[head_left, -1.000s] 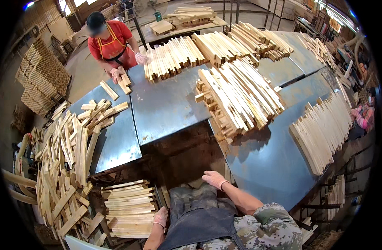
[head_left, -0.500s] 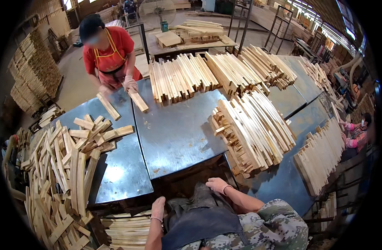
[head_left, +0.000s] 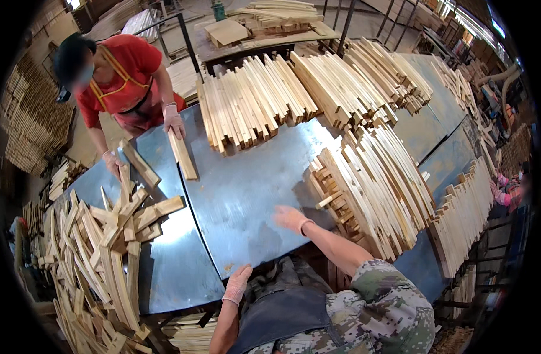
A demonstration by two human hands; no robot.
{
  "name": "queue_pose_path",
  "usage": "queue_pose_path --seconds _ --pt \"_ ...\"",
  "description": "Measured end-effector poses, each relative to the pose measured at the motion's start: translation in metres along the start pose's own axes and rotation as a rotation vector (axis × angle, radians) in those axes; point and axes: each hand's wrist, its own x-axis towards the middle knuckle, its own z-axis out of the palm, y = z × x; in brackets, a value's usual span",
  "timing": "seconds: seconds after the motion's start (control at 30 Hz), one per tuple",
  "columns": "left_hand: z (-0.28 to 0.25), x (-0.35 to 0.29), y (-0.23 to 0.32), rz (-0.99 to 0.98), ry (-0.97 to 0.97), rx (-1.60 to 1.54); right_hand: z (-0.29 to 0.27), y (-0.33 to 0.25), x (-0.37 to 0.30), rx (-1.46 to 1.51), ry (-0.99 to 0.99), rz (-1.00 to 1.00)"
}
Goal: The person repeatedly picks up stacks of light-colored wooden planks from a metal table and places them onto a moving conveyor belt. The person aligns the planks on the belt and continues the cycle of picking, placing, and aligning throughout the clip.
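Observation:
My right hand (head_left: 291, 219), in a thin pale glove, is over the metal tabletop (head_left: 247, 200), somewhat blurred. Its fingers point left and seem loosely stretched, with nothing visible in them. To its right stands a block of stacked wooden strips (head_left: 379, 189), not touched by the hand. My left hand (head_left: 239, 284), gloved too, is by the near table edge, fingers extended and no object seen in it. Across the table a co-worker in red has one gloved hand (head_left: 175, 122) on a wooden strip (head_left: 182, 154) and the other hand (head_left: 112, 164) at the pile's far end.
A jumbled pile of wooden strips (head_left: 99, 253) covers the left side. Rows of strips (head_left: 252, 103) line the far edge, and another row (head_left: 462, 218) stands at the right near a second person (head_left: 509, 190). More strips (head_left: 190, 333) lie below the table edge.
My right hand has risen from the near edge and moved forward over the tabletop. My left hand has shifted slightly right and forward. The co-worker has leaned left, one hand reaching to the pile.

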Motion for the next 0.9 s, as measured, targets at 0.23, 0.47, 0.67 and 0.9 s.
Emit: queue_pose_path --seconds 0.23,0.47,0.67,0.9 --pt "-0.016 0.064 0.071 -0.061 0.044 0.261 -0.16 -0.116 0.12 0.125 0.424 0.206" --pt "-0.01 0.122 0.18 -0.071 0.122 0.345 -0.264 -0.075 0.249 -0.028 0.894 0.236" --pt "-0.016 0.191 0.232 0.017 0.285 0.237 -0.283 -0.06 0.281 0.011 0.887 0.365" --pt "-0.074 0.299 0.309 0.293 0.695 0.447 -0.284 -0.065 0.277 0.037 0.951 0.321"
